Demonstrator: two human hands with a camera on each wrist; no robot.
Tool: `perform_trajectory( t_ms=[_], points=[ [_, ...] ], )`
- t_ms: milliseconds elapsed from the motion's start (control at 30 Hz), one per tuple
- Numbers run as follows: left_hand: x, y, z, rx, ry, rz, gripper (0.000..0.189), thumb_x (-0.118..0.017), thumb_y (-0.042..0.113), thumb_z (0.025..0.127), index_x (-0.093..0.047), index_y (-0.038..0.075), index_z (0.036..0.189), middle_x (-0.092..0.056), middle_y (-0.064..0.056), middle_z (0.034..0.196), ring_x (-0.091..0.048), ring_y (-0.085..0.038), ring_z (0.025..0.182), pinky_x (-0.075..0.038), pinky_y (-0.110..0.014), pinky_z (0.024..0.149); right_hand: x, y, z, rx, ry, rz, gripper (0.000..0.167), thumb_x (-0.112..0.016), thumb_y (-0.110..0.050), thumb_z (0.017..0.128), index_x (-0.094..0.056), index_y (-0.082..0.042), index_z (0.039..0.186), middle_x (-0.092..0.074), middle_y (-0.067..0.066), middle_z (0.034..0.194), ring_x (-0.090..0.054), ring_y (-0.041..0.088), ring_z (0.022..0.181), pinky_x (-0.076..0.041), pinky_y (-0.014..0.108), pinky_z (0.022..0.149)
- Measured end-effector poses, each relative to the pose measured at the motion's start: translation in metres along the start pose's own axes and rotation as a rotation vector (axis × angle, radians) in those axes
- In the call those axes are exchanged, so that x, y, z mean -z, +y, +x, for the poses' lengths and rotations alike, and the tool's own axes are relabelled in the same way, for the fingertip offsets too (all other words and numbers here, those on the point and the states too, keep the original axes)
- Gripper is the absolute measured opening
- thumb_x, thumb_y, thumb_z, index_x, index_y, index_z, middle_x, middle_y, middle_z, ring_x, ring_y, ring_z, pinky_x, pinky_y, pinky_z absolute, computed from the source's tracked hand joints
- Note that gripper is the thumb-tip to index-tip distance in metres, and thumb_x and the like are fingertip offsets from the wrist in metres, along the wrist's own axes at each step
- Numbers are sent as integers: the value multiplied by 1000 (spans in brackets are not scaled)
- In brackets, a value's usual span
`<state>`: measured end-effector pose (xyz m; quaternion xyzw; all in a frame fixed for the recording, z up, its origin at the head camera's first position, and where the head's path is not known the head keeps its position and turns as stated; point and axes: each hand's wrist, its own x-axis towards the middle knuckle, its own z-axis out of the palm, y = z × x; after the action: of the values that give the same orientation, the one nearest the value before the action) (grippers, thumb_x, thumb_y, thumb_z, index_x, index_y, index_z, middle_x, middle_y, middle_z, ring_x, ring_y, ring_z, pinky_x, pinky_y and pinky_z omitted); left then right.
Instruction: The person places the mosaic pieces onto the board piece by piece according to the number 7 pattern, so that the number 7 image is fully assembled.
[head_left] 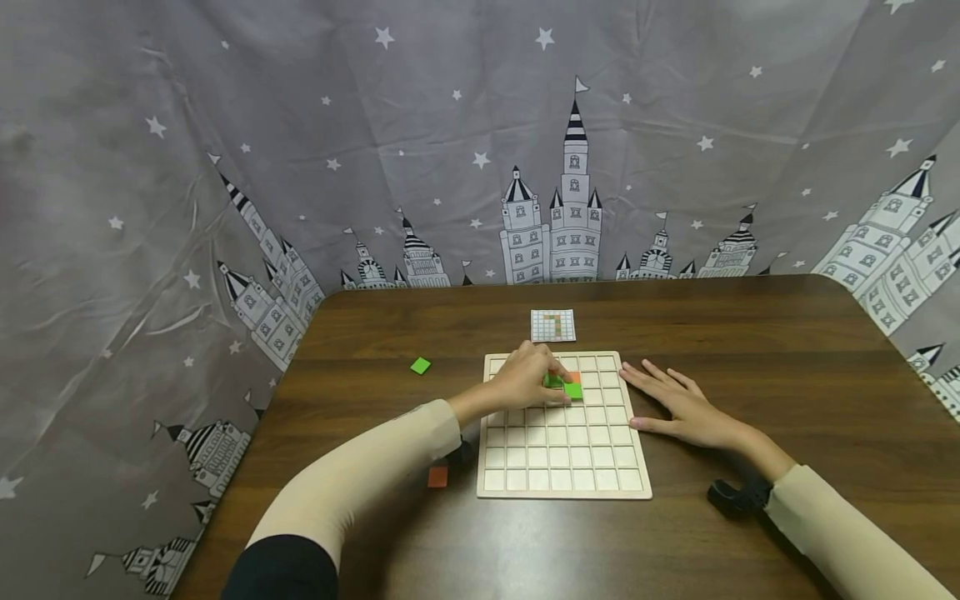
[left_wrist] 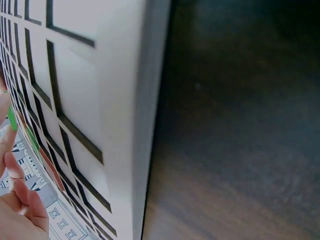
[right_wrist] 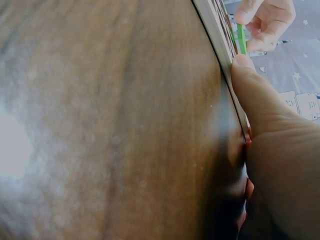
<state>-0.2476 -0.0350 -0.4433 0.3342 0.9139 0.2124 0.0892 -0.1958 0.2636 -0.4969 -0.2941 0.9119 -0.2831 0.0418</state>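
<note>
My left hand (head_left: 531,379) reaches over a pale wooden grid board (head_left: 566,487) and pinches a green square tile (head_left: 573,392) between thumb and fingertip. In the right wrist view that tile (right_wrist: 242,39) stands on edge between the fingertips. Just behind it an orange tile (head_left: 576,377) shows on the board, and another green tile (head_left: 553,381) is partly covered by my fingers. From the left wrist, a row with a green tile (left_wrist: 33,142) and a reddish tile (left_wrist: 51,170) lies in the grid. My right hand (head_left: 678,408) lies spread at the board's right edge, thumb and fingertips touching it.
A small printed grid card (head_left: 553,326) with a coloured pattern lies behind the board. One loose green tile (head_left: 421,366) is on the brown table (head_left: 750,333) to the left; a loose red-orange tile (head_left: 437,477) lies near my left forearm. A grey castle-print curtain (head_left: 465,150) hangs behind.
</note>
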Motion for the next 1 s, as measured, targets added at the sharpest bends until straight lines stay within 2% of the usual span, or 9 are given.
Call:
perform_trajectory(
  t_ms=[267,467,767,1000],
  points=[
    [-1,0,-1,-8,-7,13,29,-85,36,80,-79,23,105,-62,7,98,-40,-14,89,-31,-28,78,0,-1,0,-6,-4,11,80,-68,-40,94,-30,-10,158,-27,10,162,-13,40,149,-4,66,110],
    [-2,-2,0,-28,6,22,30,-85,37,78,-80,26,106,-65,11,104,-43,-12,92,-32,-30,80,1,-1,1,-11,-7,8,80,-68,-40,94,-30,-10,158,-26,11,162,-13,40,149,-4,66,110],
    [-4,-4,0,-1,11,14,33,-85,42,76,-79,30,107,-66,12,102,-46,-10,92,-35,-29,82,1,-1,1,-9,-11,9,80,-68,-40,94,-30,-10,158,-26,11,162,-13,40,149,-4,66,110],
    [3,-4,1,-36,29,-68,29,-86,35,78,-81,24,104,-69,8,100,-53,-15,90,-38,-32,83,2,-2,0,-6,-9,17,79,-68,-39,95,-30,-9,157,-27,12,162,-13,42,148,-4,66,109]
  ],
)
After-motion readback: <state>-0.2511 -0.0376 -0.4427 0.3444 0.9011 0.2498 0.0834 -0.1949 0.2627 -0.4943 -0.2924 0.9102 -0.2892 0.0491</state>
